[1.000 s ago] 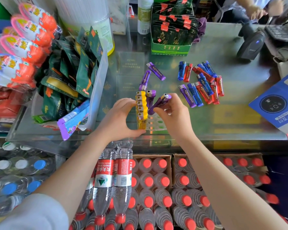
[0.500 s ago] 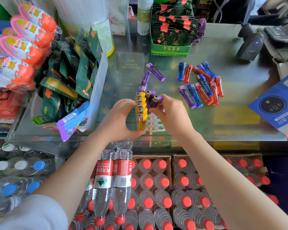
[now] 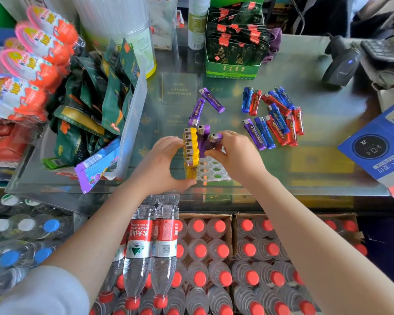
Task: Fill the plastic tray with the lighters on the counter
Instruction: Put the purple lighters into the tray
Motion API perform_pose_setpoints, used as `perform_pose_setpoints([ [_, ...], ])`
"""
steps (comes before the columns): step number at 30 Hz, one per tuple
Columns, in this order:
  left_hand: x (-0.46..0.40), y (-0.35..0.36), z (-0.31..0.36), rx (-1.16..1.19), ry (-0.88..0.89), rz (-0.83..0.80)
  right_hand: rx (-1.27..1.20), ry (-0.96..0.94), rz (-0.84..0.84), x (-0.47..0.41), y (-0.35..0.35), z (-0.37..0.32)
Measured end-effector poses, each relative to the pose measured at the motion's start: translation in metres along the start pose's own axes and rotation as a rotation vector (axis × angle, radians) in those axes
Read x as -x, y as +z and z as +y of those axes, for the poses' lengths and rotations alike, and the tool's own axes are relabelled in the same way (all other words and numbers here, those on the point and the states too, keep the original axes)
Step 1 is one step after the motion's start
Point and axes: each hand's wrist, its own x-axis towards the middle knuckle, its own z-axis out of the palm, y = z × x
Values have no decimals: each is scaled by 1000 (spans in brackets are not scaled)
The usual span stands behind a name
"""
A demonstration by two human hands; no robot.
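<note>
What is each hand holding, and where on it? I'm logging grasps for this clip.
The right hand pinches a purple lighter by its lower body. The left hand grips the plastic tray at its left end, beside the yellow lighters.

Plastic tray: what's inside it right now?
The plastic tray holds a row of yellow lighters and two purple lighters, one gripped by the right hand. Other slots show empty; hands cover some.
</note>
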Motion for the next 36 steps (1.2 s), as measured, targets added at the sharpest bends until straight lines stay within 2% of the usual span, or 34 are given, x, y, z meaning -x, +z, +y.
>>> perform_pose_setpoints([
  [4,0,0,1,13,9,6,133,-16,3,1,4,-10],
  [9,0,1,-1,4,-10,4,-76,114,125,3,18,-5],
  [11,0,2,-2,-18,-14,12,-64,89,98,3,21,-4],
  [14,0,0,0,-52,-34,2,-131,-9,-31,3,15,4],
  [16,3,-1,0,-74,-38,-4,-235,-55,-5,-2,9,12],
  [18,6,-4,-3,-87,-40,8,-295,-21,90,-11,8,18],
  [21,11,-7,-7,-58,-67,25,-173,6,138,-31,13,17],
  [29,9,-6,-10,-31,-108,68,286,-129,-131,-87,24,9],
  [33,7,-5,-12,-52,-118,66,375,-207,-72,-89,28,18],
  [36,7,-8,-8,16,-132,91,298,-260,23,-77,24,20],
])
